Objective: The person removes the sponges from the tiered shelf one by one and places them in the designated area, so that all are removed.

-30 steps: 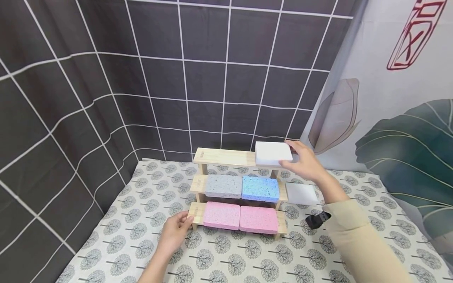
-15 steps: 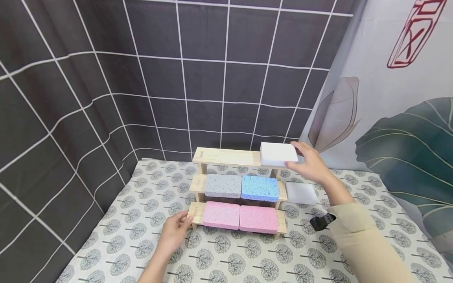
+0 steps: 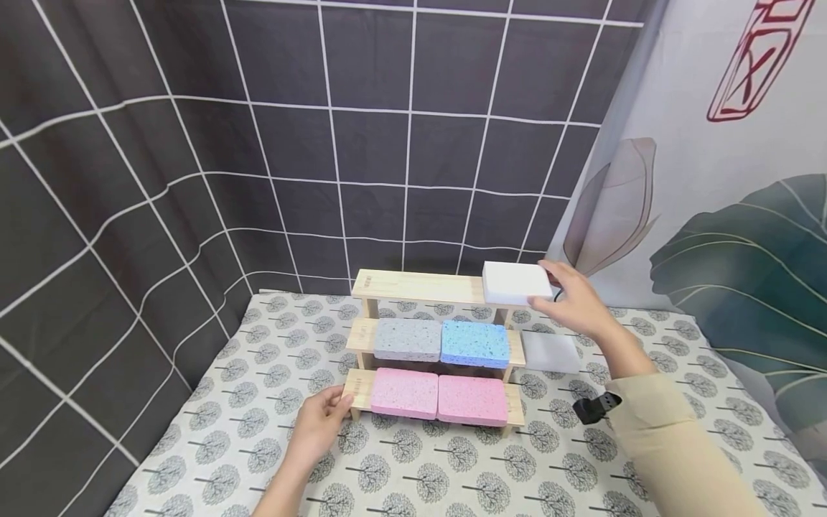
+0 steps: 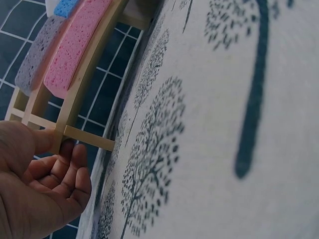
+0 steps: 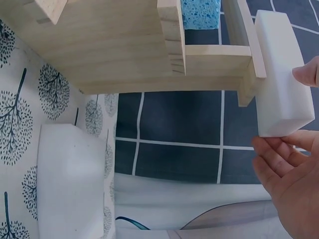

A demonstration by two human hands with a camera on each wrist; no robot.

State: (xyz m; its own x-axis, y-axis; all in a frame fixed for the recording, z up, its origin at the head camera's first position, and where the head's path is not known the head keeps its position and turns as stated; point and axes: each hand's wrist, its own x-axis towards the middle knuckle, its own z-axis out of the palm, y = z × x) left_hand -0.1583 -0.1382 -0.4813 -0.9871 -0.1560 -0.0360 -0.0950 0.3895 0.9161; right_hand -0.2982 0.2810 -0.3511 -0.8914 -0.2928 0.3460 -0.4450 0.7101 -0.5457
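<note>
Rack, three-stepped and wooden, stood on a cloth. My left hand pinched the lowest step's left end, thumb above and a fingertip beneath, probably to steady it. A white block lay on the top step, jutting past its right end; my right hand gripped that outer end, thumb and fingers parted by the block's width, likely to prevent it slipping off. Pink sponges sat paired on the lowest step, a grey sponge and a blue sponge on the middle one. A second block lay on the cloth, right of the rack.
</note>
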